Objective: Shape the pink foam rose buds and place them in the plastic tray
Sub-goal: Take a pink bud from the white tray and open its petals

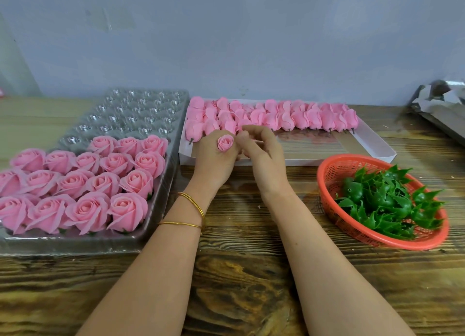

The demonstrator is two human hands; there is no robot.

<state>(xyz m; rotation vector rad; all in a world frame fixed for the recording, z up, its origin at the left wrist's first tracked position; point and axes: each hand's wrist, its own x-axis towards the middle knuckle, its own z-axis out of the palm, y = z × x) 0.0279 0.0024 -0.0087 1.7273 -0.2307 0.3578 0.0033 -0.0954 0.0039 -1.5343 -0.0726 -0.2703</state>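
My left hand (214, 159) holds a small closed pink foam rose bud (225, 143) upright between its fingers, in front of the white box. My right hand (261, 154) sits close beside it, fingertips pinched at the bud's right side; what it pinches I cannot make out. The clear plastic tray (141, 114) lies at the left. Its near rows hold several opened pink roses (100, 184), and its far cups are bare. A white shallow box (364, 144) behind my hands carries rows of unshaped pink buds (276, 116) lying on their sides.
An orange plastic basket (334, 172) of green leaf calyxes (387, 202) stands at the right on the wooden table (239, 272). Crumpled silver sheets (442, 101) lie at the far right. A grey wall runs behind the table.
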